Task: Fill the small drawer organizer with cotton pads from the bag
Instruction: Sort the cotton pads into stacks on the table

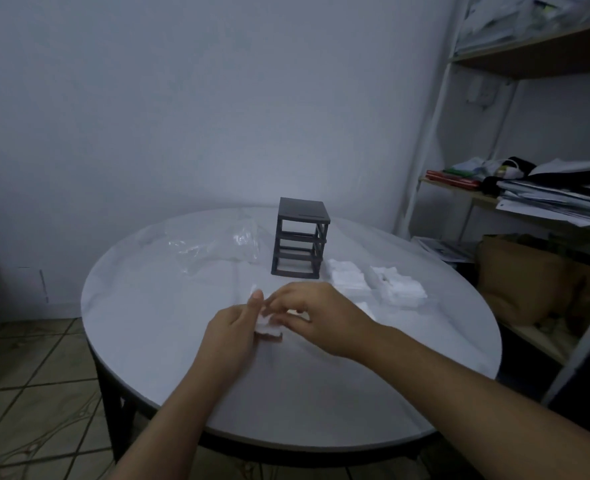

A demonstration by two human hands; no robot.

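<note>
Squaring a stack of pads (267, 326), left hand (233, 329) and right hand (317, 318) pinch it above the bench (169, 341); next, likely, a steady carry to the organizer (302, 237).

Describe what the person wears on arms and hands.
The left hand and right hand are bare: no gloves, rings or watch visible. The left forearm and right forearm are bare too, with no sleeve in view. No markings show.

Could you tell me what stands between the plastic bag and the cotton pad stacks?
The dark drawer organizer stands between the bag and the stacks, in the head view.
</note>
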